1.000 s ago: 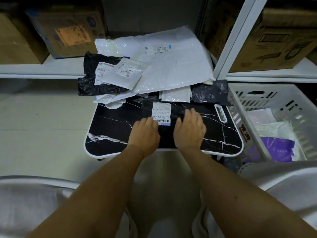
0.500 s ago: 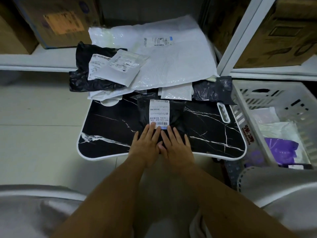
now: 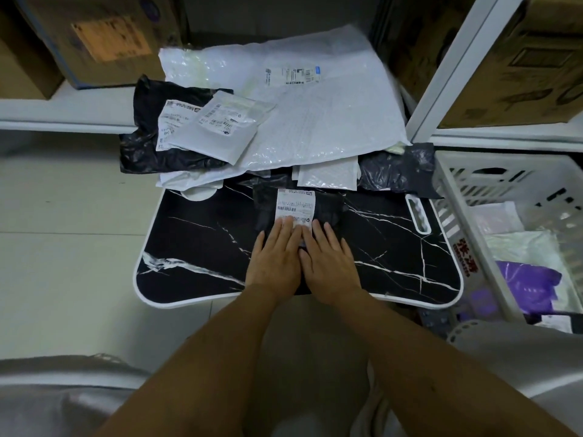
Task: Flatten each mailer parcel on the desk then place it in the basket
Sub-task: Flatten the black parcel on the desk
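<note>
A second ago I had my hands apart on the black mailer, one either side of its label; since then I have drawn them together, and now the left hand and right hand lie side by side, touching, on the mailer's near end. Fingers on both are straight and flat, pressing down and gripping nothing, the tips of some just over the label's near edge. I judge this as a smoothing pass coming to its close: the mailer looks flat against the desk, so lifting it toward the basket should be close. The mailer sits at the desk's middle, just nearer me than the pile of white and black mailers heaped over the desk's far edge, so a good many remain to flatten. The basket stands just right of the desk, its slatted wall beside the desk's right edge. Inside it I see pale flattened mailers and a purple one toward the near side; how many lie under them I cannot tell.
</note>
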`<action>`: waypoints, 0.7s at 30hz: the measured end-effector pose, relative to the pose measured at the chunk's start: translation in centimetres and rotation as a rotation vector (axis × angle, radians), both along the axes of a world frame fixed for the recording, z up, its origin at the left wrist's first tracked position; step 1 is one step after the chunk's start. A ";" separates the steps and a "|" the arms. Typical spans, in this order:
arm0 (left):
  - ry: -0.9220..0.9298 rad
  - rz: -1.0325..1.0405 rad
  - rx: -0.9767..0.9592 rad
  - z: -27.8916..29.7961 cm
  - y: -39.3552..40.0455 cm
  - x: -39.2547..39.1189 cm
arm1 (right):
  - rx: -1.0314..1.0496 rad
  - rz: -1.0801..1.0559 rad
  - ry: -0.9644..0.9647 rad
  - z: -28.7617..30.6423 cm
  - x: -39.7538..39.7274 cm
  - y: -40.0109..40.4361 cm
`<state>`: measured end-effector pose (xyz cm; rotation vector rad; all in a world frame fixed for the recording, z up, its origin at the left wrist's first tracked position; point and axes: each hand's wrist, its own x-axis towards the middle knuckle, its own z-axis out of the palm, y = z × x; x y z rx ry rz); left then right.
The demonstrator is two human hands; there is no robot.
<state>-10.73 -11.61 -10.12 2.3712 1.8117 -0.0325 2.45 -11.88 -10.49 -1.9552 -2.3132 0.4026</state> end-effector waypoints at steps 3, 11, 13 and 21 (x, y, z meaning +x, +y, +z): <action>0.011 0.013 -0.069 -0.1 0.5 0.0 | -0.041 0.002 -0.034 0.2 -0.1 0.4; -0.102 0.031 -0.144 0.6 1.1 0.1 | -0.045 -0.008 0.013 0.1 -0.1 1.3; -0.116 0.043 -0.095 0.8 1.2 0.3 | 0.009 -0.001 0.027 0.1 -0.3 1.8; -0.028 0.149 0.074 2.2 5.0 0.6 | 0.161 -0.021 -0.077 2.3 -0.8 4.9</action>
